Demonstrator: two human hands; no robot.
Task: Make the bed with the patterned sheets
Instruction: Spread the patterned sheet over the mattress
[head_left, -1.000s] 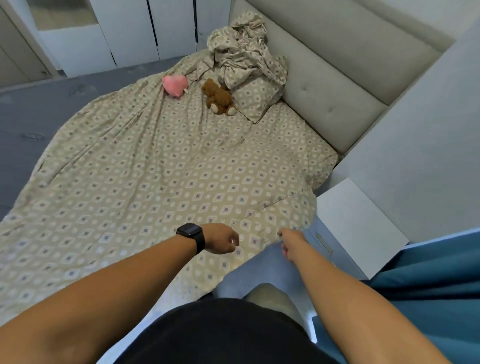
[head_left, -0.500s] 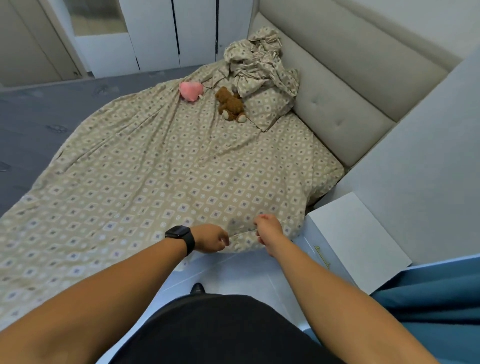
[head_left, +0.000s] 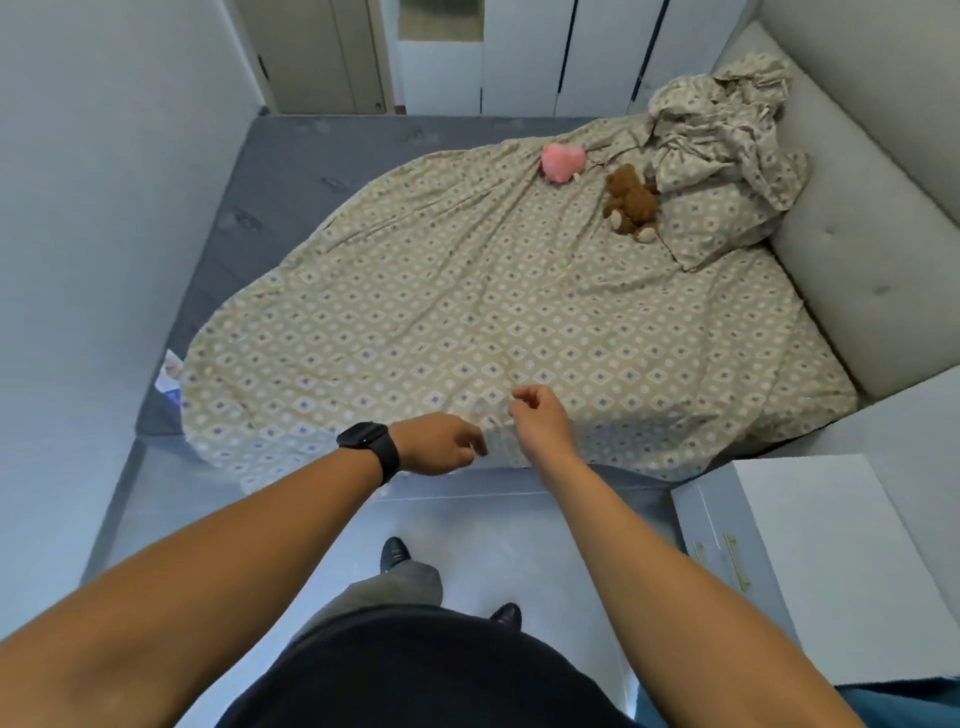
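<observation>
Beige diamond-patterned sheet (head_left: 467, 312) spread unevenly over bed, wrinkled; far side uncovered

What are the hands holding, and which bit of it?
Both the left hand and the right hand pinch the beige diamond-patterned cotton sheet at its near edge, close together, by the side of the bed.

I find no legible text, label, brand, number or sign anywhere in my head view. A small printed tag or paper (head_left: 169, 375) lies at the mattress's (head_left: 270, 171) near left corner, just beside the sheet's (head_left: 467, 322) edge; its print is too small to read. The wristwatch (head_left: 370, 446) face is dark.
</observation>
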